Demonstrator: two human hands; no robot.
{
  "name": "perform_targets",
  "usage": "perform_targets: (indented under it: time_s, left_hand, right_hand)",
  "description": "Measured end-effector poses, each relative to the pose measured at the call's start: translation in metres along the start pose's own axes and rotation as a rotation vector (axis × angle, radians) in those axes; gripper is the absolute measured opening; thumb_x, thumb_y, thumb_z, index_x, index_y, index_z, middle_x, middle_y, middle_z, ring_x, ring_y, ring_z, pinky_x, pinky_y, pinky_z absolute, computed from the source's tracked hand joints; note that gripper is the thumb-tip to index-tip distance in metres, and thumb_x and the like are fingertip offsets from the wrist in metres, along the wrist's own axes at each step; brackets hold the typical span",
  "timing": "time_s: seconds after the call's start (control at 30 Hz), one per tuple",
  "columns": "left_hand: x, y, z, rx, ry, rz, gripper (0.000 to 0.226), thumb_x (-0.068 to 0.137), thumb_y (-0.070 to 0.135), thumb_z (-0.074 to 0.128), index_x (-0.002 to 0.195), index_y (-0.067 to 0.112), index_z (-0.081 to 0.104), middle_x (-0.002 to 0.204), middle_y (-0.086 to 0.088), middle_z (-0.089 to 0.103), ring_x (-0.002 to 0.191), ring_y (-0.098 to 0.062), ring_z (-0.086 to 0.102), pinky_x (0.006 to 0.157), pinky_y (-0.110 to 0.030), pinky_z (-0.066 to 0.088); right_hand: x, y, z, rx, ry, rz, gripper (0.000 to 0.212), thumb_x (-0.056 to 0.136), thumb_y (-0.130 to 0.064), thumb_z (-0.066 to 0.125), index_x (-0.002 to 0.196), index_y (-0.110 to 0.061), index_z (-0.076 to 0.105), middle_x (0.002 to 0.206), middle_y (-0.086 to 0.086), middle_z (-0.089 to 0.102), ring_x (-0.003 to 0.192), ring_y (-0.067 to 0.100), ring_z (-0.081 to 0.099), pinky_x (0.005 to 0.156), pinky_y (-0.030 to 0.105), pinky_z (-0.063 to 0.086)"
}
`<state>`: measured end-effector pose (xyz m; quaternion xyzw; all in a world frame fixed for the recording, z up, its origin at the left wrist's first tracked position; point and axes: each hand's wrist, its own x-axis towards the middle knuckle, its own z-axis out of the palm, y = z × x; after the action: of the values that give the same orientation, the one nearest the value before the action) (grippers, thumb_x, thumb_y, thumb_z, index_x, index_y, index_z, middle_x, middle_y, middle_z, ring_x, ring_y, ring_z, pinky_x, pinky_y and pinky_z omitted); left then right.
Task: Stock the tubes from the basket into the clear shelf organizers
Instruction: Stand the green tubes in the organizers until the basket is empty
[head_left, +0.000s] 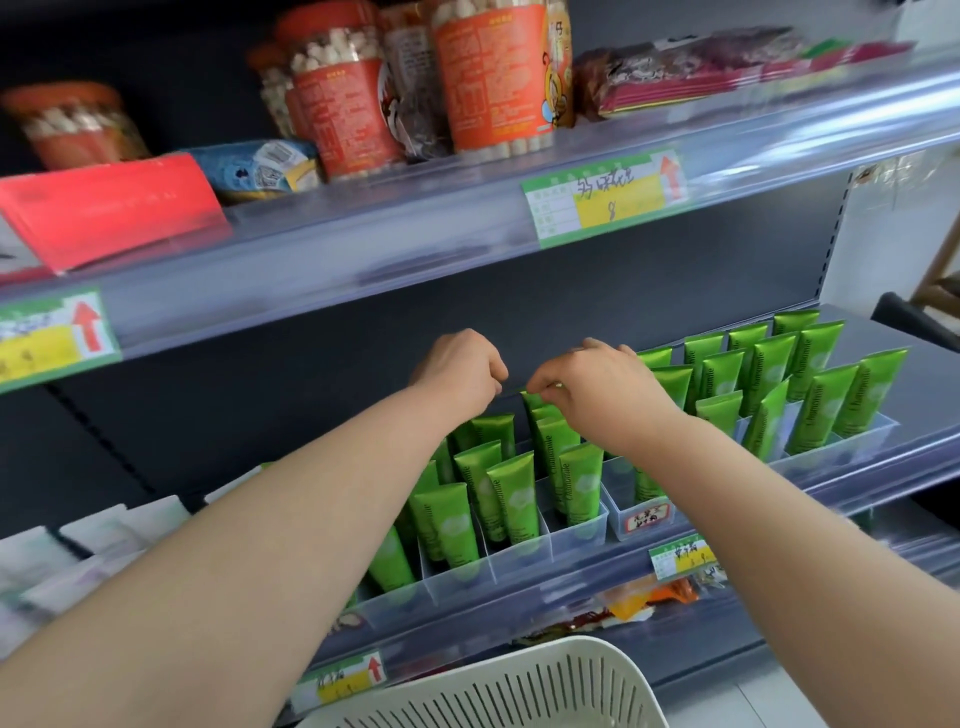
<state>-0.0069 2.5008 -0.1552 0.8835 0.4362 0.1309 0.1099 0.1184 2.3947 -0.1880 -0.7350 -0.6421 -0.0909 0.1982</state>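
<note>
Several green tubes (509, 493) stand upright in clear shelf organizers (524, 558) on the middle shelf. More green tubes (821, 384) fill the organizers at the right. My right hand (602, 387) pinches the crimped top edge of a green tube (532, 399) at the back of one row. My left hand (462, 369) is curled just left of that tube's top; whether it touches the tube is hidden. The white slotted basket (530, 686) sits at the bottom of the head view, and its inside is mostly out of sight.
An upper shelf (467, 228) with orange snack jars (493, 73) and a red packet hangs close above my hands. White packets (104, 535) lie left of the organizers. A lower shelf holds orange packets (639, 603). Price tags line the shelf edges.
</note>
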Motion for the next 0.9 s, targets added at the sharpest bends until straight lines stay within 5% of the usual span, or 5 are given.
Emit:
perform_targets:
  time_s: [0.27,0.53,0.9]
  left_hand:
    - [-0.029,-0.02,-0.019,0.038,0.007,0.026,0.003,0.078,0.024,0.075,0.076,0.025,0.075,0.086,0.014,0.07,0.087,-0.011,0.064,0.08,-0.029,0.053]
    - [-0.046,-0.024,-0.019,0.055,-0.042,0.031,0.011,0.076,0.033,0.078,0.077,0.022,0.075,0.077,0.017,0.061,0.083,-0.011,0.061,0.074,-0.027,0.05]
    - [-0.054,-0.015,-0.013,0.188,-0.178,0.054,0.013,0.073,0.021,0.08,0.086,0.023,0.076,0.093,0.008,0.072,0.091,-0.014,0.064,0.077,-0.027,0.051]
  right_hand:
    - [-0.022,-0.038,0.002,0.031,-0.118,-0.119,0.016,0.089,-0.037,0.057,0.101,-0.037,0.069,0.096,-0.012,0.067,0.113,0.014,0.043,0.082,0.037,0.031]
    - [-0.028,-0.043,0.006,-0.122,-0.13,-0.125,0.021,0.093,-0.026,0.054,0.106,-0.037,0.066,0.103,-0.007,0.065,0.121,0.014,0.04,0.086,0.037,0.029]
    - [-0.035,-0.034,0.004,-0.073,-0.124,-0.067,0.027,0.092,-0.036,0.054,0.119,-0.035,0.058,0.115,-0.01,0.064,0.118,0.017,0.042,0.089,0.039,0.033]
